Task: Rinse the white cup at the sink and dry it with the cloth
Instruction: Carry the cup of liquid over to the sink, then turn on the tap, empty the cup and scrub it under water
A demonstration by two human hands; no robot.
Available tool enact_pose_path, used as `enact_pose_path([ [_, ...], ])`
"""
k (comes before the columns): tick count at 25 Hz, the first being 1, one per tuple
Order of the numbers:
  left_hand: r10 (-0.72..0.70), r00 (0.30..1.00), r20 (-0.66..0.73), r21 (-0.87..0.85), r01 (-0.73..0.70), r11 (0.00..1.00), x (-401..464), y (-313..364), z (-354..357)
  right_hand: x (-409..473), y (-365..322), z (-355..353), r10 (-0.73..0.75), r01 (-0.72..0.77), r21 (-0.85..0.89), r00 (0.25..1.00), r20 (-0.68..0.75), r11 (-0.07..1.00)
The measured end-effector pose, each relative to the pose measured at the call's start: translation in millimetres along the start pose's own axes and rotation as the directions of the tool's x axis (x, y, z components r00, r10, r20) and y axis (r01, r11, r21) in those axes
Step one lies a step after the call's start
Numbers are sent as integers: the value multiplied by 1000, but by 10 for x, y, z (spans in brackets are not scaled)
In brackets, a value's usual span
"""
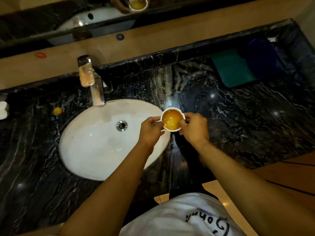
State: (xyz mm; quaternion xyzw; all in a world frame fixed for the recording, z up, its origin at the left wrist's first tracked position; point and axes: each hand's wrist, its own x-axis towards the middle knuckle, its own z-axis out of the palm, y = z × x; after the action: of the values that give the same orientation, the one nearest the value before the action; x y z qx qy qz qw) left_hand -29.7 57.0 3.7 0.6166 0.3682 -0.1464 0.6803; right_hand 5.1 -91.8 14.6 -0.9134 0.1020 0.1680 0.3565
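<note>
Two hands, left (150,129) and right (193,127), pinch the small round white ceramic cup (172,120) by its rim; brimming amber liquid, slippery, breakable.

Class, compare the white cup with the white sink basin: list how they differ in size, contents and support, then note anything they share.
Size: the white cup is far smaller than the sink basin.
Contents: the cup holds amber liquid; the basin shows none, and its drain is bare.
Support: the cup is held by the left hand and right hand; the basin is set into the dark marble counter.
Both are white and rounded.
</note>
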Motion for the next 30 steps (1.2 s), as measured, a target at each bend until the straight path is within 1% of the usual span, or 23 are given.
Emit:
enact_pose_path([
  [3,-41,999,18,-171,43,984,-38,-40,-453,-139,-266,297,5,-6,32,1000,9,999],
  [7,-94,995,45,-445,104,890,-68,-133,-1072,-291,-630,727,41,-49,102,996,79,994],
  [10,-87,994,63,-549,107,829,-93,-199,-1445,-381,-894,1011,19,-27,59,992,122,998],
  [13,-74,996,41,-637,83,766,-64,-242,-1720,-422,-1126,1264,-12,6,46,989,145,999],
  [17,-105,994,-38,-673,52,738,51,-281,-1948,-406,-1329,1502,-59,59,5,980,189,998],
  [20,-116,991,-63,-692,41,721,168,-287,-2073,-318,-1454,1568,-111,115,-11,972,207,993],
  [21,-115,991,-63,-694,39,719,202,-281,-2103,-276,-1499,1557,-135,138,-9,976,170,990],
  [23,-118,991,-65,-697,39,716,264,-274,-2139,-178,-1653,1480,-191,190,60,981,20,980],
  [25,-125,990,-70,-705,40,709,310,-260,-2158,-80,-1920,1338,-255,276,166,957,-134,947],
  [26,-126,989,-72,-705,39,708,331,-252,-2167,-24,-2088,1272,-300,330,185,938,-174,925],
  [27,-124,990,-72,-700,39,713,349,-243,-2173,33,-2258,1228,-349,379,179,920,-176,908],
  [28,-121,990,-71,-692,39,721,363,-229,-2177,83,-2424,1210,-396,415,148,907,-142,898],
  [30,-123,990,-67,-682,44,730,382,-193,-2178,141,-2702,1225,-460,461,20,887,-19,887],
])
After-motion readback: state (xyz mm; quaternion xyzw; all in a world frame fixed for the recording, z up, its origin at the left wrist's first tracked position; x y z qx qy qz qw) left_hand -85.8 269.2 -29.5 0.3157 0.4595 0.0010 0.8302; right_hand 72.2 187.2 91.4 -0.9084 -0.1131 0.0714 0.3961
